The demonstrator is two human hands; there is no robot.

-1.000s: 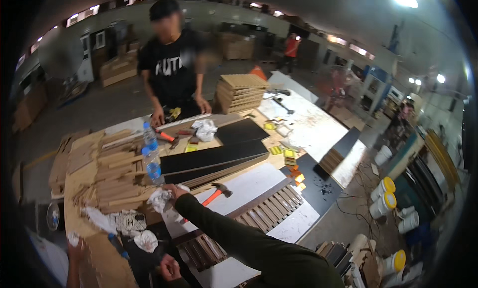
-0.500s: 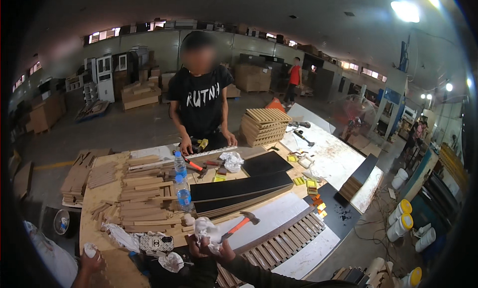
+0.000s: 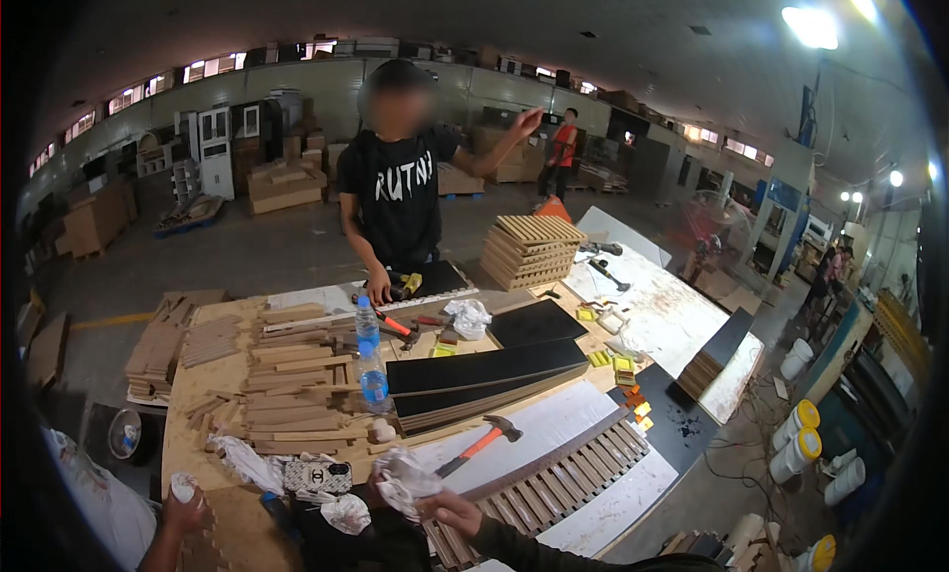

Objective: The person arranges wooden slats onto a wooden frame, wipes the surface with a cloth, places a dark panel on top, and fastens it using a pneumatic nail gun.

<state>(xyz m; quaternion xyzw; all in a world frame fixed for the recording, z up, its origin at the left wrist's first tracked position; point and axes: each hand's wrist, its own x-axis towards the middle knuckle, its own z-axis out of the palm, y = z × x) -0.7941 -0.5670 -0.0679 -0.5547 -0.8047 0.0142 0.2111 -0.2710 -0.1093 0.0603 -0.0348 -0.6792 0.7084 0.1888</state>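
A crumpled white plastic bag (image 3: 407,479) is held at the near edge of the table between my two hands. My right hand (image 3: 453,513) pinches its lower right side. Behind the bag's left side, my left hand (image 3: 378,487) shows only in part, its fingers closed against the plastic. Just beyond lies a claw hammer (image 3: 478,447) with an orange-red grip, its head pointing away to the right. A small round beige lump (image 3: 382,431) rests near the bag. To the left are a phone in a patterned case (image 3: 317,477) and another white crumpled wrapper (image 3: 346,513).
Wood strips (image 3: 297,404) cover the table's left part. Two water bottles (image 3: 374,379) stand beside stacked black-topped boards (image 3: 484,374). A slatted panel (image 3: 563,478) lies at the right. A co-worker's hand (image 3: 181,510) holds something white at lower left; another co-worker (image 3: 400,191) stands across.
The bag has sunk flatter and my right hand has shifted slightly right and lower. The co-worker opposite has raised one arm out to the right, off the table.
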